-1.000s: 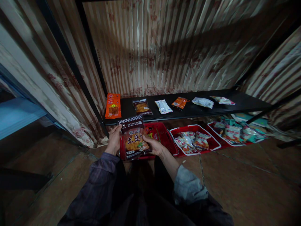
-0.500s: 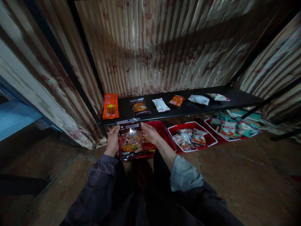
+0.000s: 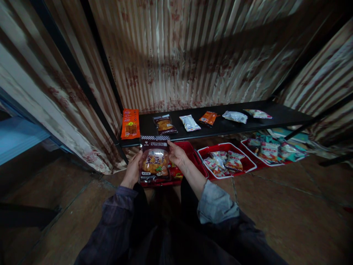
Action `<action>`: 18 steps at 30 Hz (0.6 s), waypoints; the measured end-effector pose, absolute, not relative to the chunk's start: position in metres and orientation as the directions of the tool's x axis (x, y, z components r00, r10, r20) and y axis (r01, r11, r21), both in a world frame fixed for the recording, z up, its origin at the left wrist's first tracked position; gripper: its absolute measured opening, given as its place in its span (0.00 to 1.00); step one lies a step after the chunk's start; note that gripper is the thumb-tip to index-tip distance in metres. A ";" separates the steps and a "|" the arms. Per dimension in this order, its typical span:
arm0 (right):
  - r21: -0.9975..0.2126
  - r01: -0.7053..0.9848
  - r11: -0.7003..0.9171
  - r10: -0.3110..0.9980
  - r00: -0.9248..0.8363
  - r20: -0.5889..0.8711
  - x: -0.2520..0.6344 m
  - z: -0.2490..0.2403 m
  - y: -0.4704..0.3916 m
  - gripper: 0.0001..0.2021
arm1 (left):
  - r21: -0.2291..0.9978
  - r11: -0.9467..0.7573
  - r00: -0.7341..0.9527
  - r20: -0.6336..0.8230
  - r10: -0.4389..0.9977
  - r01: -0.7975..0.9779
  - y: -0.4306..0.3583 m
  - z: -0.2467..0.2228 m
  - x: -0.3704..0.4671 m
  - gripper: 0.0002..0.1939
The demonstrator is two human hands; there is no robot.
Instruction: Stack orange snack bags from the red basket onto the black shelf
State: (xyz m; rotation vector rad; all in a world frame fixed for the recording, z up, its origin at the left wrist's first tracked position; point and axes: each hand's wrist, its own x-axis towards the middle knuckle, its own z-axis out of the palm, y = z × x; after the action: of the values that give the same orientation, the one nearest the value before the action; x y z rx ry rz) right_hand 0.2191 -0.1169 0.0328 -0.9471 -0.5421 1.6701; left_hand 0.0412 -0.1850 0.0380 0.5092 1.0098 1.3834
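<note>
Between my two hands I hold up a brown bag of potato chips (image 3: 155, 160), its printed front turned toward me. My left hand (image 3: 132, 169) grips its left edge. My right hand (image 3: 177, 156) pinches the upper right edge, the fingers partly hidden behind the bag. Behind and below the bag is a red basket (image 3: 194, 158) with red packets in it, partly covered by my hands. On the black shelf (image 3: 176, 137) just beyond lies a similar brown bag (image 3: 164, 124), with an orange packet (image 3: 130, 124) to its left.
Farther right on the shelf lie a white packet (image 3: 189, 123), an orange-brown packet (image 3: 209, 118) and two pale packets. Red baskets with white rims (image 3: 255, 167) hold several snack bags on the tiled floor. A striped curtain (image 3: 193, 55) hangs behind the shelf; black posts (image 3: 100, 55) stand at left.
The brown bag has risen slightly and sits more upright. My right hand has shifted a little to the right along its edge. Both hands still hold it.
</note>
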 end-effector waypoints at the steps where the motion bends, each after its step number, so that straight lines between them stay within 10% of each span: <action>1: -0.742 -0.595 -0.308 0.943 -0.086 -0.322 0.220 0.034 -0.115 0.07 | 0.803 0.204 -0.073 -0.293 0.953 -0.560 -0.188 0.035 0.041 0.18; 18: -0.670 -0.683 -0.291 0.933 -0.046 -0.358 0.227 0.060 -0.092 0.03 | 0.836 0.271 0.105 -0.252 0.962 -0.477 -0.193 0.020 0.044 0.22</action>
State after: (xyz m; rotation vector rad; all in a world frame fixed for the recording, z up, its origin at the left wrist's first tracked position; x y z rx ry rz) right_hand 0.2269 -0.0921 0.0596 -0.9034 -0.3788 1.6521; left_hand 0.0435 -0.1928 0.0204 0.6608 0.9238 1.1823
